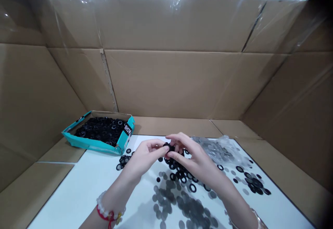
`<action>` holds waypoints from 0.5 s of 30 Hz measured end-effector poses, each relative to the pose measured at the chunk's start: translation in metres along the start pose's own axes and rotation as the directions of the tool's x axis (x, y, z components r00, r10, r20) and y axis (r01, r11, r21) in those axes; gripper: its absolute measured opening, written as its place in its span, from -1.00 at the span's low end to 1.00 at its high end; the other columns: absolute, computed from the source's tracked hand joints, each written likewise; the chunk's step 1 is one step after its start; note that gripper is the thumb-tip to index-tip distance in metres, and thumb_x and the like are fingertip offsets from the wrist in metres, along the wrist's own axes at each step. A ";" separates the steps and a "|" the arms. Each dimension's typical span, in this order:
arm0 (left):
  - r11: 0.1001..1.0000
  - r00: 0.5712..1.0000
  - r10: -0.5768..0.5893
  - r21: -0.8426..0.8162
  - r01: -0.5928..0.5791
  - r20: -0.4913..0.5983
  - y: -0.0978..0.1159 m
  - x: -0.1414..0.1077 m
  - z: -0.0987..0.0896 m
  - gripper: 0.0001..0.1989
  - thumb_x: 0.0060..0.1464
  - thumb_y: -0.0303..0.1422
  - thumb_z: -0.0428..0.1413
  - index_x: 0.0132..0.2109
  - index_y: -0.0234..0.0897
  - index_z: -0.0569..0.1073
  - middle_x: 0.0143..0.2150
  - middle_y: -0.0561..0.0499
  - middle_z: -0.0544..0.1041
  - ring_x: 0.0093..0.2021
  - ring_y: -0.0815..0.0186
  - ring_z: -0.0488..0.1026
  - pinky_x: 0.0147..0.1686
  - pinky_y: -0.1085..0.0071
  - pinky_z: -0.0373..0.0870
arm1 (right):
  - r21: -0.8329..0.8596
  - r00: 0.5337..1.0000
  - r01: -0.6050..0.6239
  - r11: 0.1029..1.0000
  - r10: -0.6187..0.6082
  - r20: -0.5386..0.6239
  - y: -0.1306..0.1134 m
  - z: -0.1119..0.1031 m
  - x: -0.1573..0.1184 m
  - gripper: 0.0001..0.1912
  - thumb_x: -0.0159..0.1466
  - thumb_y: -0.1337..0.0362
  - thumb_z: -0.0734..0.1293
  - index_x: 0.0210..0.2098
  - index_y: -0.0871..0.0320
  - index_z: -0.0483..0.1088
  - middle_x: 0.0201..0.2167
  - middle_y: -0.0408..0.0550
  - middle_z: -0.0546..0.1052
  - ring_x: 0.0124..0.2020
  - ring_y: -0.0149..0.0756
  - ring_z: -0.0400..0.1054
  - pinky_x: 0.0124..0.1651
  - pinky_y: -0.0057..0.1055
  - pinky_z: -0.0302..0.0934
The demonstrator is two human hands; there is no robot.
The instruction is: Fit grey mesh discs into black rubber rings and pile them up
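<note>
To the right of the teal box (92, 144), a black piece (171, 148) is sitting between two hands: the left hand (147, 158) is pinching it under the thumb; whether the right hand (191, 154) is gripping, I cannot tell. Keeping that pinch steady is probably preventing drops. Farther right of the box, a plastic bag (221, 150) is lying.

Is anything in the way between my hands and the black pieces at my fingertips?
Nothing visible. Your left hand has its grip on the black pieces, and your right hand curls close beside them. Loose black rings lie below, not between.
</note>
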State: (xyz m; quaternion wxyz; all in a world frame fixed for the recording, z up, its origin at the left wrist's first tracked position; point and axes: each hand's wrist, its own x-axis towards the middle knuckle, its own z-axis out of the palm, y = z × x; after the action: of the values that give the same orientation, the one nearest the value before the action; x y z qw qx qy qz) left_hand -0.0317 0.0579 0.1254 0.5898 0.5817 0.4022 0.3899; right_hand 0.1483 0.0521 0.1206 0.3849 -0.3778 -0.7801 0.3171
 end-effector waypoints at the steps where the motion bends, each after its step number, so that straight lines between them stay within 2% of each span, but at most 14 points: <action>1: 1.000 1.000 -0.003 -0.010 0.003 0.006 -0.002 0.000 0.000 -0.80 0.03 -0.28 0.13 -0.44 -0.32 0.48 -0.46 0.04 0.47 -0.36 0.33 0.39 -0.27 0.44 0.26 | -0.016 0.999 0.039 0.999 -0.039 0.016 -0.001 0.000 -0.001 -0.75 0.32 0.30 0.27 0.00 0.03 0.33 -0.27 -0.11 0.40 -0.30 -0.33 0.29 -0.23 -0.40 0.21; 3: 1.000 1.000 0.000 -0.023 0.001 0.016 -0.003 0.001 0.002 -0.80 0.03 -0.29 0.12 -0.46 -0.31 0.48 -0.49 0.04 0.47 -0.39 0.34 0.38 -0.29 0.43 0.25 | -0.042 0.994 0.106 0.993 -0.104 0.040 -0.004 0.001 0.000 -0.76 0.33 0.34 0.24 -0.02 0.02 0.35 -0.25 -0.09 0.38 -0.27 -0.32 0.29 -0.22 -0.39 0.21; 5: 1.000 1.000 0.005 -0.019 -0.005 0.018 -0.002 0.001 0.004 -0.78 0.02 -0.28 0.12 -0.50 -0.31 0.46 -0.51 0.04 0.46 -0.40 0.33 0.38 -0.29 0.43 0.25 | -0.086 0.992 0.126 0.988 -0.126 -0.005 -0.005 0.004 0.002 -0.85 0.32 0.36 0.24 -0.13 0.06 0.36 -0.27 -0.10 0.37 -0.28 -0.32 0.28 -0.23 -0.39 0.20; 7: 1.000 1.000 -0.005 0.009 0.005 0.026 0.000 0.001 0.004 -0.77 0.02 -0.25 0.11 -0.50 -0.30 0.44 -0.54 0.05 0.45 -0.41 0.32 0.39 -0.30 0.42 0.25 | -0.164 0.990 0.085 0.983 -0.101 -0.093 -0.005 0.010 0.003 -0.93 0.28 0.34 0.27 -0.22 0.09 0.30 -0.31 -0.12 0.34 -0.33 -0.32 0.26 -0.29 -0.39 0.19; 10: 0.980 0.999 -0.042 0.198 0.034 0.034 -0.003 0.000 -0.010 -0.78 0.00 -0.21 0.11 -0.41 -0.29 0.45 -0.49 0.05 0.47 -0.44 0.31 0.42 -0.37 0.44 0.26 | -0.294 0.990 -0.039 0.955 -0.003 -0.141 -0.007 0.016 -0.012 -0.79 0.22 0.25 0.35 -0.20 0.08 0.23 -0.30 -0.13 0.34 -0.37 -0.29 0.28 -0.38 -0.38 0.20; 12: 0.901 0.998 -0.064 0.429 0.061 -0.008 -0.016 -0.003 -0.032 -0.78 -0.02 -0.20 0.11 -0.38 -0.29 0.45 -0.44 0.03 0.49 -0.46 0.30 0.42 -0.45 0.46 0.24 | -0.361 0.989 -0.112 0.926 0.069 -0.130 -0.012 0.018 -0.039 -0.68 0.17 0.18 0.42 -0.14 0.04 0.26 -0.27 -0.10 0.39 -0.35 -0.25 0.32 -0.37 -0.35 0.26; 15: 0.677 0.986 -0.115 0.717 0.164 -0.117 -0.048 -0.011 -0.073 -0.84 0.01 -0.27 0.06 -0.31 -0.27 0.43 -0.46 0.06 0.50 -0.50 0.31 0.41 -0.47 0.47 0.20 | -0.399 0.965 -0.214 0.892 0.129 -0.229 -0.025 0.021 -0.094 -0.87 0.26 0.15 0.35 -0.19 -0.03 0.38 -0.24 -0.04 0.46 -0.32 -0.24 0.37 -0.40 -0.37 0.31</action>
State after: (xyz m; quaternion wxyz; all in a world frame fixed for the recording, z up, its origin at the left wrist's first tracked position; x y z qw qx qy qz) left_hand -0.1035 0.0743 0.0773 0.3277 0.7223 0.5845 0.1711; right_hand 0.1619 -0.0434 0.0956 0.3401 -0.5489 -0.7514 0.1356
